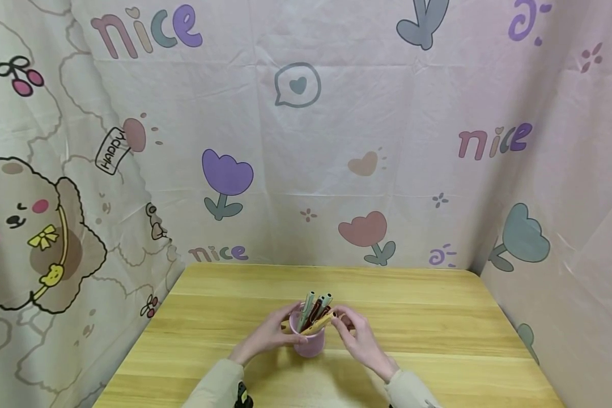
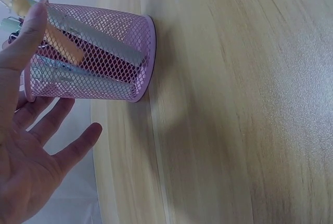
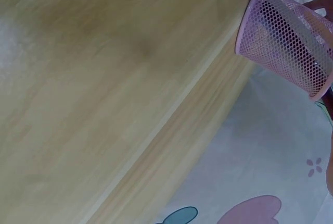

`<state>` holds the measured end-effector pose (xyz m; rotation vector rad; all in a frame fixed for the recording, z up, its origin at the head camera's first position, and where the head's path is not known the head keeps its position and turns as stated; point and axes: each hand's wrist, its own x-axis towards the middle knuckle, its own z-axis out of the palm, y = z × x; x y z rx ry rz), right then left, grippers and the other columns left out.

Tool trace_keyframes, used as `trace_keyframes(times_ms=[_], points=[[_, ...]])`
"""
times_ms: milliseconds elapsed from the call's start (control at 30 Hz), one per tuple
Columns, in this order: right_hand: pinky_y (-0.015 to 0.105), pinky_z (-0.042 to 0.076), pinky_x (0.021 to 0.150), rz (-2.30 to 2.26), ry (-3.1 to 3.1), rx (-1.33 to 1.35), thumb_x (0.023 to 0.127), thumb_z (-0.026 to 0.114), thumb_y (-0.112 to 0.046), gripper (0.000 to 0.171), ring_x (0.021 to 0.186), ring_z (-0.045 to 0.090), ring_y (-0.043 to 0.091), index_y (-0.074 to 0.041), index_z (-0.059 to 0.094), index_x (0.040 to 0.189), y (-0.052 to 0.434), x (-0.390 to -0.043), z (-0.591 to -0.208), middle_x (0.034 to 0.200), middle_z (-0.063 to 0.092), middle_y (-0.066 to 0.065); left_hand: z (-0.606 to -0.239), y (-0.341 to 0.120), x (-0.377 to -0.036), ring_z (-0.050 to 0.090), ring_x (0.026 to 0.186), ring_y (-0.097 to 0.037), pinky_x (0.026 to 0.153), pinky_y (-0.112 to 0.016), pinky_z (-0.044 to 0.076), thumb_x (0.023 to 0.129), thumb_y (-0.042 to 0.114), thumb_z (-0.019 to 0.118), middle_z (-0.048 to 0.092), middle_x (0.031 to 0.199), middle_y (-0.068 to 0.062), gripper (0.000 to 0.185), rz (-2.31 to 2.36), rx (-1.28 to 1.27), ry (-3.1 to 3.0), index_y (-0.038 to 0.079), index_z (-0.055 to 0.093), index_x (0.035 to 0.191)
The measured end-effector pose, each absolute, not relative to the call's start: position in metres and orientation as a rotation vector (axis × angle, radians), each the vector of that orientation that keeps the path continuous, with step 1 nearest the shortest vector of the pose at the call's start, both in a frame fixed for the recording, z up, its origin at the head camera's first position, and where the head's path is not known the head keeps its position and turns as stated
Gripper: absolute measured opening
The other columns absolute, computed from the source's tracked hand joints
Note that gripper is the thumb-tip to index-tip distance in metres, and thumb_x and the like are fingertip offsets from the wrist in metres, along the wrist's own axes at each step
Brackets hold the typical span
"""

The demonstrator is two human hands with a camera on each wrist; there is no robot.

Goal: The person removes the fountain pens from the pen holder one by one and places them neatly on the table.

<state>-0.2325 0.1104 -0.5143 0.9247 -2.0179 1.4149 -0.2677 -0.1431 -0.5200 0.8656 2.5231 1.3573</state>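
Observation:
A pink mesh pen holder (image 1: 310, 347) stands upright on the wooden table with several pens in it. My left hand (image 1: 272, 330) grips it near the rim, thumb on the near side and fingers round the back. In the left wrist view, the thumb (image 2: 32, 28) lies across the mouth of the holder. A yellow-orange pen (image 1: 318, 324) leans to the right, its lower end showing through the mesh. My right hand (image 1: 359, 338) pinches its upper end between thumb and fingers. Pale green pens (image 1: 306, 311) and dark red pens (image 1: 314, 311) stand beside it.
The light wooden table (image 1: 413, 317) runs back to a printed cloth (image 1: 326, 141) hanging behind it. More of this cloth hangs along the left and right sides. A dark object (image 1: 243, 395) shows at the left sleeve.

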Motion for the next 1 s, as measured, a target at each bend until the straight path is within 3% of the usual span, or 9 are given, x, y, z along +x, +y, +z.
trace_keyframes(times_ms=[167, 300, 400, 600, 800, 1000], points=[[0.02, 0.055, 0.051, 1.533, -1.969, 0.885, 0.092, 0.051, 0.02, 0.019, 0.065, 0.052, -0.005, 0.013, 0.058, 0.108, 0.114, -0.233, -0.514, 0.07, 0.057, 0.015, -0.52, -0.144, -0.267, 0.051, 0.133, -0.048, 0.11, -0.066, 0.044, 0.081, 0.033, 0.083, 0.048, 0.15, -0.027, 0.095, 1.346, 0.867, 2.533, -0.001, 0.033, 0.154], [0.025, 0.046, 0.041, 1.733, -1.927, 0.851, 0.1, 0.042, 0.013, 0.015, 0.053, 0.046, 0.015, 0.012, 0.052, 0.112, 0.119, -0.235, -0.516, 0.072, 0.05, 0.022, -0.52, -0.144, -0.267, 0.052, 0.133, -0.047, 0.11, -0.065, 0.045, 0.081, 0.035, 0.082, 0.049, 0.149, -0.027, 0.096, 1.342, 0.866, 2.535, -0.001, 0.032, 0.154], [0.031, 0.043, 0.036, 1.88, -1.851, 0.819, 0.104, 0.038, 0.006, 0.015, 0.054, 0.045, 0.029, 0.015, 0.047, 0.113, 0.122, -0.236, -0.515, 0.074, 0.048, 0.026, -0.52, -0.144, -0.267, 0.053, 0.133, -0.045, 0.11, -0.063, 0.046, 0.081, 0.037, 0.082, 0.05, 0.15, -0.025, 0.096, 1.342, 0.859, 2.537, 0.0, 0.032, 0.155], [0.036, 0.054, 0.042, 2.025, -1.742, 0.687, 0.108, 0.038, -0.004, 0.024, 0.071, 0.063, 0.01, 0.019, 0.043, 0.113, 0.131, -0.24, -0.511, 0.089, 0.064, 0.017, -0.521, -0.143, -0.267, 0.054, 0.133, -0.043, 0.11, -0.063, 0.047, 0.081, 0.038, 0.082, 0.05, 0.15, -0.024, 0.096, 1.331, 0.854, 2.549, 0.001, 0.033, 0.155], [0.035, 0.06, 0.047, 2.149, -1.68, 0.65, 0.111, 0.032, -0.01, 0.034, 0.069, 0.072, 0.015, 0.023, 0.034, 0.115, 0.142, -0.244, -0.511, 0.099, 0.074, 0.02, -0.522, -0.144, -0.266, 0.052, 0.135, -0.044, 0.111, -0.063, 0.046, 0.081, 0.04, 0.081, 0.049, 0.151, -0.024, 0.096, 1.323, 0.865, 2.553, 0.003, 0.033, 0.155], [0.027, 0.063, 0.056, 2.366, -1.652, 0.578, 0.111, 0.032, -0.019, 0.023, 0.068, 0.073, 0.015, 0.001, 0.043, 0.116, 0.151, -0.244, -0.514, 0.099, 0.077, 0.006, -0.523, -0.144, -0.266, 0.052, 0.135, -0.044, 0.11, -0.065, 0.045, 0.082, 0.041, 0.081, 0.048, 0.152, -0.024, 0.096, 1.323, 0.871, 2.558, 0.003, 0.033, 0.155]])
